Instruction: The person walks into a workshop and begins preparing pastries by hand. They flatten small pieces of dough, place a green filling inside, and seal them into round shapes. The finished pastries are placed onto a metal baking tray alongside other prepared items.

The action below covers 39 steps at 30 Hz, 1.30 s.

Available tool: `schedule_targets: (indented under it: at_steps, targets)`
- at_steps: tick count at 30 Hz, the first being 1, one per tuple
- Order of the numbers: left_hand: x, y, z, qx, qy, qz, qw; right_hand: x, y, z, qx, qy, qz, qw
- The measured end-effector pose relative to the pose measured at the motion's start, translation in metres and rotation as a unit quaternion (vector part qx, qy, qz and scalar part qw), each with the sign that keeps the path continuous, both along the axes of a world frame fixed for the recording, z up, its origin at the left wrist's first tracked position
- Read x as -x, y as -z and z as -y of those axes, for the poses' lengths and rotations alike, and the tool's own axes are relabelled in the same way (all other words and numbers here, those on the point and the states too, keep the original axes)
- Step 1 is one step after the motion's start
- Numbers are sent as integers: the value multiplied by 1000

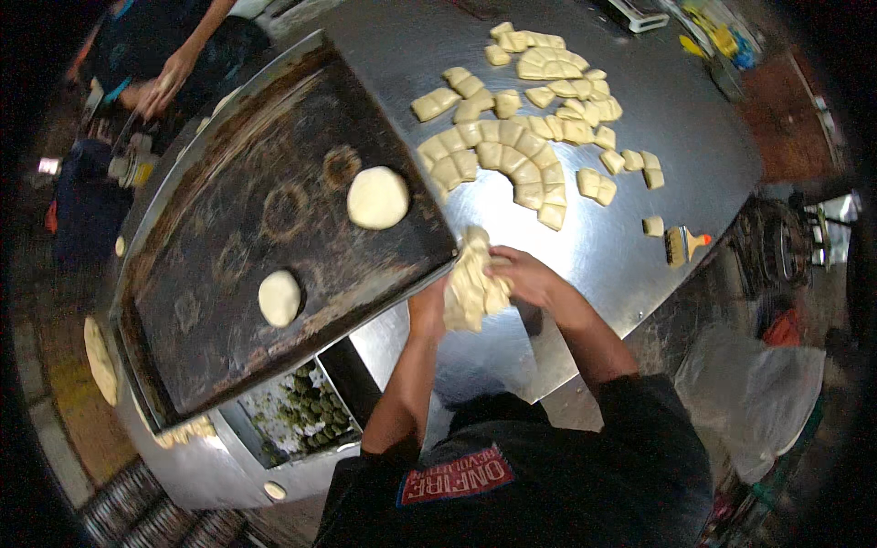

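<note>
A large, creased lump of pale dough (pixel 474 285) is between my two hands, above the steel table (pixel 493 365). My right hand (pixel 523 274) grips its right side with bent fingers. On the other side, my left hand (pixel 427 306) holds the dough beside the corner of a dark baking tray (pixel 247 228); its fingers are mostly hidden. Two round, flattened dough pieces lie on that tray, the larger one (pixel 378 198) toward its right end and the smaller one (pixel 280 299) closer to me. Beyond my hands, many small cut dough pieces (pixel 523 151) spread over the table in curved rows.
A brush (pixel 679 247) lies near the table's right edge. Below the big tray sits a metal pan (pixel 297 416) of dark green, lumpy filling. At the upper left are another person's hands (pixel 164 91). A clear plastic bag (pixel 749 393) is at the right.
</note>
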State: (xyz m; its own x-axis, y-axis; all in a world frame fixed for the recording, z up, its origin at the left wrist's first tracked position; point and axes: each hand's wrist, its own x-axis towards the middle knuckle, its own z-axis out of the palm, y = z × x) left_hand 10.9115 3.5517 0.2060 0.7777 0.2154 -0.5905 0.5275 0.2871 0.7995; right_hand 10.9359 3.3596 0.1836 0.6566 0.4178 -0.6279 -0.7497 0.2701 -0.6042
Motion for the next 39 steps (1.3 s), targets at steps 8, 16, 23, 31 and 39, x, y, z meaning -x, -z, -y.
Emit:
schedule_targets:
  at_steps: [8,16,23,31,39]
  targets:
    - [200,-38,-109,-60,-26,-58,996,160,-59,-73,-67,-92,-22,993]
    - [224,-67,-109,-529,88,166,827,133,-37,-66,425,-157,354,818]
    - [254,-62,-104,-373,89,230,894,178,-1,-109,422,-193,457,759]
    - [310,-80,-144,-312,-35,224,922,195,-40,-75,421,-69,409,807]
    - [282,-118,-143,-152,-208,358,898,264,-166,-219,139,-130,569,800]
